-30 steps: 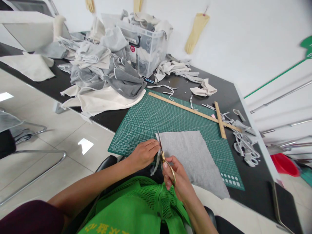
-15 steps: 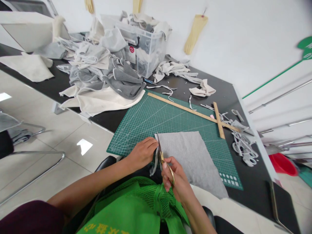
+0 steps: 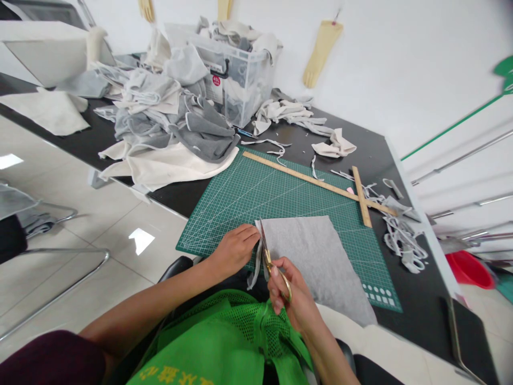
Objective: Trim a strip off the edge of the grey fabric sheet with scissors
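A grey piece of cloth [image 3: 320, 262] lies over the near edge of the green cutting mat [image 3: 224, 198]. My right hand [image 3: 290, 289] is closed round the gold handles of a pair of scissors [image 3: 266, 255]. Their blades point away from me, along the cloth's left edge. A narrow strip of the cloth [image 3: 256, 267] hangs down at that edge, partly cut off from the sheet. My left hand [image 3: 236, 248] pinches the strip near the top left corner, just left of the blades.
A wooden T-square [image 3: 300, 175] rests across the mat. Piled cloths [image 3: 152, 107] and a clear plastic box [image 3: 244, 80] of fabric stand at the back left. Cloth scraps [image 3: 404, 240] lie on the right. A dark flat device [image 3: 473, 337] sits at the table's right end.
The scissors and my right hand have shifted very slightly right, and the blades look a little more tilted. My left hand keeps its place on the strip.
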Tool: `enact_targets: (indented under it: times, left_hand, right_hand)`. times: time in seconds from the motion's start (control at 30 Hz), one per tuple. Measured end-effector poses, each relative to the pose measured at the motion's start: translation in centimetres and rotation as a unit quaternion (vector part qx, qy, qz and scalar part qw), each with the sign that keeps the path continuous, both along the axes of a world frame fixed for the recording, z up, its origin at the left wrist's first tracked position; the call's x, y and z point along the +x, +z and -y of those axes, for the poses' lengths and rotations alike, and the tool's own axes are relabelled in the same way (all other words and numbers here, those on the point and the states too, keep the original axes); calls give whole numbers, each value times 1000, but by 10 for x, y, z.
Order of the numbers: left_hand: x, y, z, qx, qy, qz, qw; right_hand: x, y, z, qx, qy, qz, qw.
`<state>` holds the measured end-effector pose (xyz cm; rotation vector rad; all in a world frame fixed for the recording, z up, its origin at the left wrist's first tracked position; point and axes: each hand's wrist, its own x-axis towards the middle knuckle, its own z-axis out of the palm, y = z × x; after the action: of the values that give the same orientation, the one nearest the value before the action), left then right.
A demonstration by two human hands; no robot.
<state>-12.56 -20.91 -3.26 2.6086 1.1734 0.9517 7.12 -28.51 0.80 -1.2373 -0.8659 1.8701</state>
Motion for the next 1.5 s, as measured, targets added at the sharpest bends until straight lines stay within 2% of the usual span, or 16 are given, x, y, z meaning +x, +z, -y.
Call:
enact_targets:
  times: [0.7,1.03,1.5]
  left_hand:
    - [1,5,1,-14,-2,-28,1000]
    - [0,5,0,-9,-11,-13,1000]
    - [0,7,-1,-22,-24,11,999]
  right_hand:
    - [1,-4,4,35,25,23,999]
    - [2,-1,3,38,25,50,998]
    - [-2,3,-7,18,20,29,999]
